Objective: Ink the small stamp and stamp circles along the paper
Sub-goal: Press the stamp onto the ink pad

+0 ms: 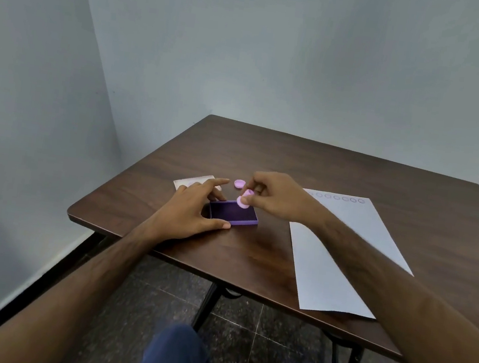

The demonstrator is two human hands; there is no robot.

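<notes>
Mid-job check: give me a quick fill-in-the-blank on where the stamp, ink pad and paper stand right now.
1. The right hand pinches the small pink stamp over the far right corner of the open purple ____.
2. The left hand steadies the ink pad from its ____ side.
3. The row of stamped circles runs along the ____ edge of the paper.
4. A loose pink cap lies on the ____.

Missing words: ink pad; left; far; table

We see a dark wooden counter (pixel 265 160) carrying a purple ink pad (pixel 235 215) near its left edge, a small pink cap (pixel 239 183) just beyond it, a pale card (pixel 191 181) further left, and a white paper (pixel 341 255) towards the right side.
</notes>
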